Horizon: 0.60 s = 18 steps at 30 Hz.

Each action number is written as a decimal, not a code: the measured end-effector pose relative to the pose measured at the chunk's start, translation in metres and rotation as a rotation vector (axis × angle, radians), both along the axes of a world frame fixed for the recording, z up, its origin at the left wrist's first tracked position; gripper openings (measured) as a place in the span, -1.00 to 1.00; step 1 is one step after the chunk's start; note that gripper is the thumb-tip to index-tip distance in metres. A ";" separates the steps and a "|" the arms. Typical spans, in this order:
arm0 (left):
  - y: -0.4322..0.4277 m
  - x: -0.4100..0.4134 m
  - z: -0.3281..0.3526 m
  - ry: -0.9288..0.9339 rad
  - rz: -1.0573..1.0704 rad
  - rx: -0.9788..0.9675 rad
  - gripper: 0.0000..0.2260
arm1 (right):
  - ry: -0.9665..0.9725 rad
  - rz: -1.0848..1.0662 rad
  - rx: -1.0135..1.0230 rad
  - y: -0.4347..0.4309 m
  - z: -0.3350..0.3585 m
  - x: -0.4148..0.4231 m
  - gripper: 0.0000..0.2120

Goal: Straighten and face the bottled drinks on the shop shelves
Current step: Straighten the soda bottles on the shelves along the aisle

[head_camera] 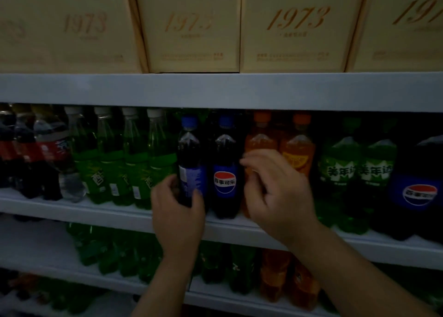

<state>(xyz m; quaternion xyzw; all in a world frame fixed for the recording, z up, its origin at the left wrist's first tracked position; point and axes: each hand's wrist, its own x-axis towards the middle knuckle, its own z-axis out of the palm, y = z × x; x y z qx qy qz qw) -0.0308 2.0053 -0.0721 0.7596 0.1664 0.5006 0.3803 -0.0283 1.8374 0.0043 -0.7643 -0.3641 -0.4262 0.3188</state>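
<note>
Blue-capped cola bottle (190, 163) is gripped low on its body by the left hand (177, 211), thumb on the left side, fingers (197, 196) curled round the front. It is stood upright at the front edge of the middle shelf (96, 208), w/ its label turned sideways so only a white strip of small print is shown.

Just to its right a Pepsi bottle (225, 173) is stood w/ the logo faced fwd. The right hand (275, 192) is held up in front of an orange soda bottle (257, 139); its fingers (261, 158) are loosely curled and blurred, and whether the bottle is touched can't be told. A 2nd orange bottle (297, 149) is set just beside it.

Left of the colas, green Sprite bottles (134, 163) are lined up, then Coca-Cola bottles (55, 153), leaning. To the right, green Mirinda bottles (340, 165) and a large Pepsi bottle (419, 187) are seen. Beige boxes (294, 29) marked 1973 are ranged on the top shelf (215, 89). More green and orange bottles are kept on the shelf below.
</note>
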 end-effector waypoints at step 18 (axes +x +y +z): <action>0.001 -0.004 -0.053 0.102 -0.005 0.225 -0.46 | 0.559 -0.094 -0.046 0.114 0.070 0.052 -0.78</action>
